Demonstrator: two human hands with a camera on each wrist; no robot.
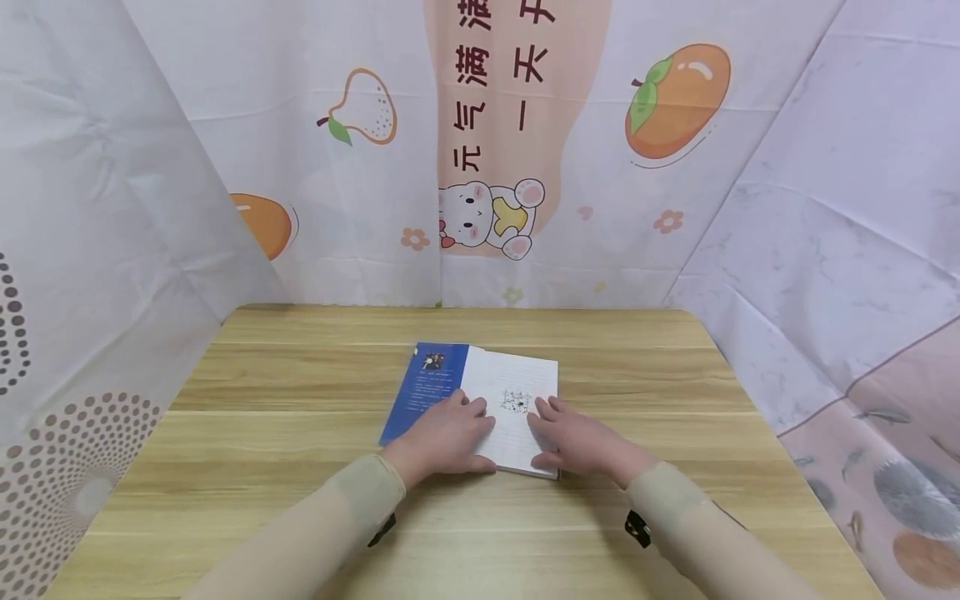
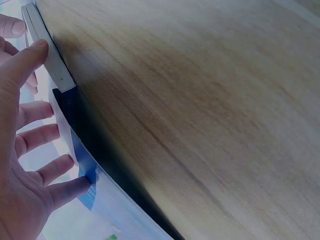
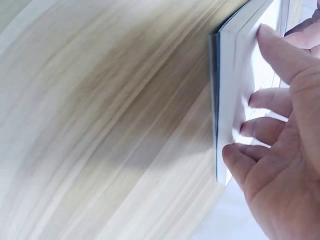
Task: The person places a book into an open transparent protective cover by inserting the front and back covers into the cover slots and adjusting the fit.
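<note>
Squarely between the two hands, an open book [image 1: 498, 375] lies near the middle of the table [image 1: 300, 408], its long axis running away from the person and its near edge slanting slightly, so that the right corner sits closer to them. A blue cover flap [image 1: 430, 387] extends to the left, printed with pale lines of text and a small dark picture [image 1: 432, 361] near its far end; the white page lies to the right, faintly lined with print around a black line drawing [image 1: 516, 402].

The left hand [image 1: 442, 433] rests across flap and page, fingers spread, with the thumb at the page's near edge. The right hand [image 1: 581, 437] touches the page's right side, its fingers slightly parted and thumb set apart near the lower corner; neither hand pinches anything.

Seen from the right wrist, the page block is a smooth, straight-sided white slab above a thin dark-blue cover. The tabletop has a flat, pale yellow-brown wood grain with darker streaks. Beige, close-fitting sleeves [image 1: 315, 525] cover both forearms. Behind hangs a softly creased white curtain [image 1: 315, 183], patterned with rounded orange fruit.
</note>
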